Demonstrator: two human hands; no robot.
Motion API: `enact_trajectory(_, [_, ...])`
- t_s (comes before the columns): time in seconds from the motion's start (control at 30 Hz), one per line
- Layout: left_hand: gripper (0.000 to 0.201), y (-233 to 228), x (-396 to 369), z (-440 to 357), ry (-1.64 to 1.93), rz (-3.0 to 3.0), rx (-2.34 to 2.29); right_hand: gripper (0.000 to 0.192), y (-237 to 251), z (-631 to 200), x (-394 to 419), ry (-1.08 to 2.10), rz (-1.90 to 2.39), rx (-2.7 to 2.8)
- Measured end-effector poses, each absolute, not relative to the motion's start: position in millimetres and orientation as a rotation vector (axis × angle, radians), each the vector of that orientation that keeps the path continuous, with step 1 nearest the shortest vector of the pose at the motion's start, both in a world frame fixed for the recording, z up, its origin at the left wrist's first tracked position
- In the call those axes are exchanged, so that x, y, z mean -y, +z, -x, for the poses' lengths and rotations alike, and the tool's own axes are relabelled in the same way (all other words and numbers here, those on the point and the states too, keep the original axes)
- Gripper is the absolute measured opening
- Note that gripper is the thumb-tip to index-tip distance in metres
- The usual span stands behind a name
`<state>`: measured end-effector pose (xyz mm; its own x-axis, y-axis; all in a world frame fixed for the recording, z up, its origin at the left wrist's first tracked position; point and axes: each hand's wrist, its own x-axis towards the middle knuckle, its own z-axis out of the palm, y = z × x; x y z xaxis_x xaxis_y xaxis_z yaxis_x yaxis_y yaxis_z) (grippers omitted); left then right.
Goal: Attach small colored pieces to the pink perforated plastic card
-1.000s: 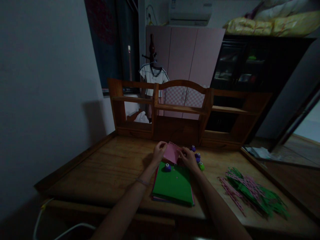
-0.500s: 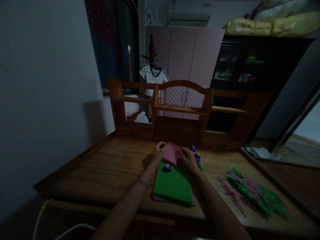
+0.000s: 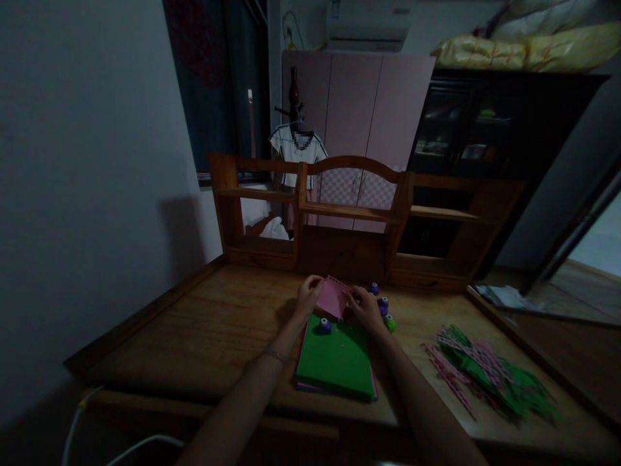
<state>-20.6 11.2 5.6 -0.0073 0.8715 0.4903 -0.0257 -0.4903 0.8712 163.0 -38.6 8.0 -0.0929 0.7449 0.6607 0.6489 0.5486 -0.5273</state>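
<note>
At twelve o'clock above the green sheet stack (image 3: 336,359), my left hand (image 3: 308,296) and right hand (image 3: 365,307) pinch a pink sheet (image 3: 332,297); punched strips (image 3: 485,372) piled at three o'clock, much paper untouched.

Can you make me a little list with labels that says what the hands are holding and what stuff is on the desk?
left hand: grips the left edge of the small pink paper sheet
right hand: grips the sheet's right edge
under the hands: stack of coloured paper with a green top sheet
on the stack: small purple craft punch
right of the hands: two more purple punches and a green punch
far right: pile of pink and green paper strips
surface: wooden desk
</note>
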Motion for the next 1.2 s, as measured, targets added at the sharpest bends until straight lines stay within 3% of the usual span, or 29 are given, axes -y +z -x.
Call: enact_trajectory(1.2, [0.021, 10.9, -4.7, 19.0, 1.570, -1.544, -0.841, 0.026, 3.4, -164.3, 35.4, 0.093, 1.200, 1.778])
